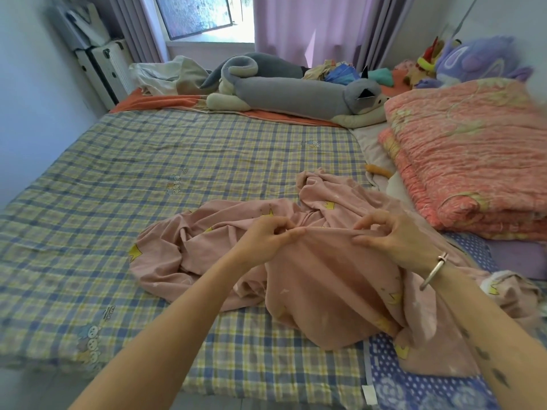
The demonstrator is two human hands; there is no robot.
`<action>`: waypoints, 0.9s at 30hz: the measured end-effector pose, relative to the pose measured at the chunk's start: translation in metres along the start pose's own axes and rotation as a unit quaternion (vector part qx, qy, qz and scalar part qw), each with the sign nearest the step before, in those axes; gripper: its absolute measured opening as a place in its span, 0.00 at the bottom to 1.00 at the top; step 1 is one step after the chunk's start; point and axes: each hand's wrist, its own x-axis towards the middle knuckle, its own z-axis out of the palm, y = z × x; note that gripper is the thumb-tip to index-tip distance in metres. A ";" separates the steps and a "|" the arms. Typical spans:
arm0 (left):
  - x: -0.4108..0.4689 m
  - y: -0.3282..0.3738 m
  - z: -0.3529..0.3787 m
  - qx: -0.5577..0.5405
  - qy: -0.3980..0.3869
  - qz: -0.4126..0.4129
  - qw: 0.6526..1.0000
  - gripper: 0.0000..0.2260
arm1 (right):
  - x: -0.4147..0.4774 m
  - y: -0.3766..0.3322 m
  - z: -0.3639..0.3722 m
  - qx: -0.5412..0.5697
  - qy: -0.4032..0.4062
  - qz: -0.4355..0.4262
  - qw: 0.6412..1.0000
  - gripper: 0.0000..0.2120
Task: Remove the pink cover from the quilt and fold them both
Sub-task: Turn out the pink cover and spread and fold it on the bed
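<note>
The pink cover [325, 291] lies in a crumpled heap on the near right part of the bed [133, 173], over the checked sheet, with one end trailing off toward the person. It looks free of the quilt [467, 155], which sits apart on the right side of the bed as a thick folded stack, so folding the cover appears to be the step in hand.

The left hand [266, 238] pinches a hem of the cover with curled fingers. The right hand [393, 241] pinches the same hem a little further along between thumb and fingertips, and the cloth is drawn taut between the two.

The cover is thin, soft and light, probably cotton. It will sag and bunch wherever it is not held, so it is best taken along the hem and worked out to the corners. The padded quilt is bulkier and holds its fold.
</note>
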 end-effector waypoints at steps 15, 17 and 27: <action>0.012 -0.012 -0.006 0.250 0.076 -0.018 0.965 0.07 | 0.017 -0.009 -0.010 -0.009 0.195 -0.053 0.979 0.18; 0.014 -0.008 -0.005 0.344 0.141 -0.028 0.928 0.07 | 0.017 -0.012 -0.008 0.006 0.199 -0.050 0.979 0.18; 0.063 0.081 -0.062 0.148 0.435 0.071 0.885 0.13 | 0.045 -0.064 -0.040 -0.057 0.482 -0.223 0.845 0.05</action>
